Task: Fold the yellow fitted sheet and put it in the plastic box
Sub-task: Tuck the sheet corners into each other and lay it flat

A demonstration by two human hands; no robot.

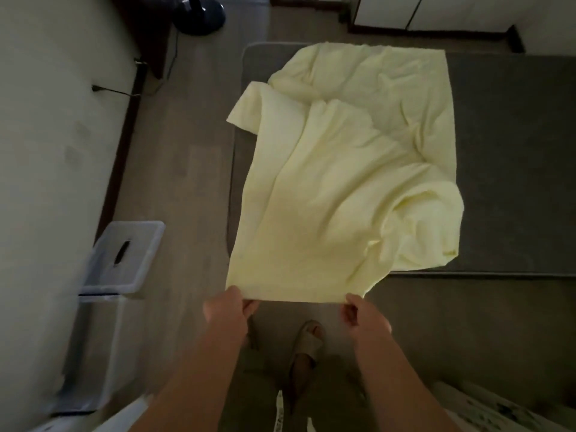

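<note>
Currently we are folding, not yet packing: our left hand [229, 310] and right hand [365, 317], held apart, are each pinching a corner of the near edge of the yellow fitted sheet [336, 188], stretching it taut between them. Down to our left the plastic box [96, 338] is standing by the wall. Beyond our hands the sheet is lying rumpled across the bed [514, 157], so next we are likely needing to carry this edge to the far one, corners matched.
</note>
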